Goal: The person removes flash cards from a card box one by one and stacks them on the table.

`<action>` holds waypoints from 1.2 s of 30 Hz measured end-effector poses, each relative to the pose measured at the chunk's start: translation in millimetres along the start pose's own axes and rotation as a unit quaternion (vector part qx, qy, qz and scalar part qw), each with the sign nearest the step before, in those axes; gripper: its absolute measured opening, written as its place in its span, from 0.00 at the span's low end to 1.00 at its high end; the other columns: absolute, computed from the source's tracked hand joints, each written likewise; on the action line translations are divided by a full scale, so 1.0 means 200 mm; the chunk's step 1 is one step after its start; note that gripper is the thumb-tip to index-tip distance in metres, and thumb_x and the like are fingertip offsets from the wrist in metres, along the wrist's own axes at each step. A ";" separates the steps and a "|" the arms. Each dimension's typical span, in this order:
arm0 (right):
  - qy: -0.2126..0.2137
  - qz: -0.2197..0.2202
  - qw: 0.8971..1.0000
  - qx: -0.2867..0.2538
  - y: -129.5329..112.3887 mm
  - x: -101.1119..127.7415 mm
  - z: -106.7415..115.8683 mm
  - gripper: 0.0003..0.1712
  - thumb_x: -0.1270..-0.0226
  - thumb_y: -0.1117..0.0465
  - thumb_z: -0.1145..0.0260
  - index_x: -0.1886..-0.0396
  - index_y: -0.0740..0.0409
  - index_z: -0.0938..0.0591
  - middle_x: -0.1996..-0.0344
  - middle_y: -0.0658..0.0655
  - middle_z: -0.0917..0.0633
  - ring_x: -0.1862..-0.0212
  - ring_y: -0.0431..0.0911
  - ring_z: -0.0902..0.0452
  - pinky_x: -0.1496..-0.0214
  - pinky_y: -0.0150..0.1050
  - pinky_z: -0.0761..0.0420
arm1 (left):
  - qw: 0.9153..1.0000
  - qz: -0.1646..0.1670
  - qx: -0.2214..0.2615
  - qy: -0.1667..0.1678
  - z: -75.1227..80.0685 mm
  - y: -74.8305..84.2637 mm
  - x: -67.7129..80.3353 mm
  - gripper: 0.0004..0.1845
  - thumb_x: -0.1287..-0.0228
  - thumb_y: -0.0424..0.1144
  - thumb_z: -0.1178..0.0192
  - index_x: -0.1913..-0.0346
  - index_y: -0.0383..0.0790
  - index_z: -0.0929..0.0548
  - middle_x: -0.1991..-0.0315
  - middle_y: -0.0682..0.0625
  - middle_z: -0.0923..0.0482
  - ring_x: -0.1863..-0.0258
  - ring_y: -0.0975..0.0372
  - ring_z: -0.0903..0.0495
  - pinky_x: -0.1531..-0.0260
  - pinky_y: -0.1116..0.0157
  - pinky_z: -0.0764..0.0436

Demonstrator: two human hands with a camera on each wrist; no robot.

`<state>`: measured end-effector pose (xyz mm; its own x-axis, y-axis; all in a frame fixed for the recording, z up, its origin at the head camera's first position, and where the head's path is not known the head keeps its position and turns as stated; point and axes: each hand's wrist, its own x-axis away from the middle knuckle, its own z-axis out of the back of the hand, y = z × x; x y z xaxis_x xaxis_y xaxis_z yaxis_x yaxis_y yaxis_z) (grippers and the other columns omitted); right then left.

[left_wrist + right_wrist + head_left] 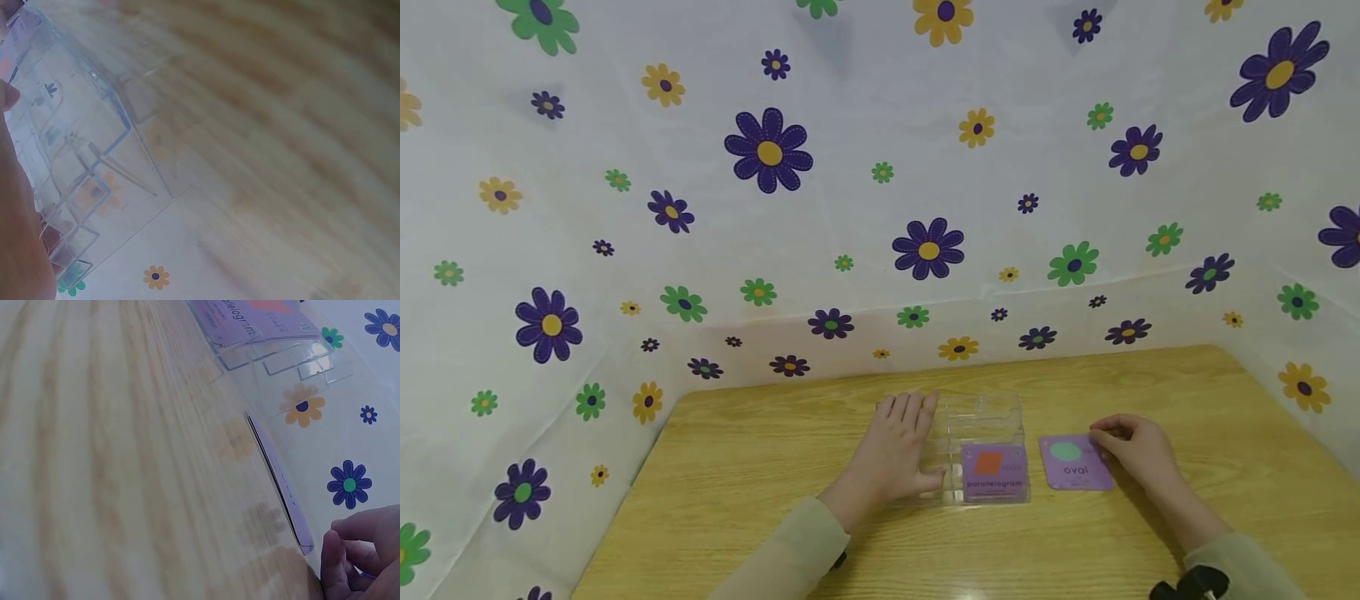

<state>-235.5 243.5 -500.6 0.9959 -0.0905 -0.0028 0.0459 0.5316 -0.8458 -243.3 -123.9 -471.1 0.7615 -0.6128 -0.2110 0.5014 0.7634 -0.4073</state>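
A clear plastic tiered card holder [985, 427] stands on the wooden table. In its front right slot sits a purple card [995, 487] with an orange shape and the word "parallelogram". My left hand [895, 446] rests over the holder's left part, fingers stretched toward its back and thumb pointing right. Another purple card [1067, 477], with a green oval and the word "oval", lies flat to the right of the holder. At its upper right corner are the fingertips of my right hand [1138, 450], thumb and index finger close together; the right wrist view shows them just past the card's end [303, 534].
Pale wood table [760, 458] extends around the holder. Behind and at both sides hangs a white sheet [850, 108] printed with purple, green and yellow flowers. A black strap device [1195, 583] shows at my right wrist.
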 end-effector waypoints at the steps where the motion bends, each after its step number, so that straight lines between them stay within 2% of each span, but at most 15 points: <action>1: 0.000 -0.002 1.000 0.000 0.00 0.00 0.00 0.16 0.26 0.66 0.33 0.49 0.78 0.16 0.61 0.64 0.12 0.68 0.33 0.24 0.68 0.27 0.18 | 1.000 0.000 0.000 -0.001 0.00 0.00 0.00 0.59 0.37 0.77 0.49 0.17 0.37 0.45 0.31 0.45 0.28 0.35 0.55 0.27 0.33 0.55 0.26; 11: -0.002 -0.012 1.000 -0.004 -0.01 0.01 0.00 0.18 0.26 0.64 0.34 0.48 0.77 0.16 0.62 0.62 0.12 0.68 0.34 0.24 0.68 0.28 0.20 | 1.000 -0.001 0.009 -0.013 0.01 0.00 0.00 0.58 0.37 0.76 0.48 0.17 0.37 0.46 0.29 0.44 0.29 0.33 0.54 0.28 0.30 0.54 0.27; 20: -0.014 -0.003 1.000 0.010 -0.05 0.02 0.00 0.19 0.24 0.62 0.35 0.46 0.75 0.16 0.54 0.68 0.13 0.63 0.39 0.24 0.66 0.29 0.20 | 1.000 -0.001 0.011 -0.012 0.00 -0.01 -0.01 0.58 0.37 0.77 0.48 0.17 0.38 0.46 0.28 0.43 0.29 0.31 0.53 0.28 0.28 0.53 0.28; 25: -0.027 -0.004 1.000 -0.004 -0.09 0.02 0.00 0.19 0.22 0.61 0.36 0.45 0.75 0.17 0.55 0.65 0.14 0.60 0.40 0.24 0.63 0.28 0.20 | 1.000 -0.001 0.013 -0.013 -0.01 -0.01 0.00 0.58 0.37 0.77 0.49 0.17 0.37 0.47 0.28 0.43 0.30 0.32 0.53 0.28 0.28 0.53 0.28; 30: -0.033 0.003 0.999 -0.013 -0.14 0.03 -0.02 0.18 0.22 0.60 0.35 0.46 0.73 0.16 0.57 0.59 0.13 0.62 0.36 0.24 0.61 0.28 0.21 | 1.000 0.002 0.015 -0.016 -0.01 0.00 0.00 0.59 0.36 0.76 0.49 0.16 0.37 0.48 0.28 0.44 0.30 0.31 0.53 0.28 0.28 0.53 0.28; 36: -0.019 0.040 0.999 0.007 -0.20 0.05 -0.04 0.17 0.24 0.60 0.32 0.48 0.71 0.13 0.57 0.62 0.10 0.64 0.31 0.24 0.62 0.27 0.21 | 1.000 0.002 0.017 -0.015 0.00 0.00 0.00 0.58 0.36 0.76 0.49 0.16 0.37 0.47 0.28 0.43 0.30 0.31 0.53 0.28 0.28 0.53 0.28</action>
<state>-227.1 215.2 -471.5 0.9987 -0.0151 -0.0487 -0.0324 0.5480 -0.8359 -242.9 -124.7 -470.2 0.7756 -0.6030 -0.1863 0.5105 0.7730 -0.3766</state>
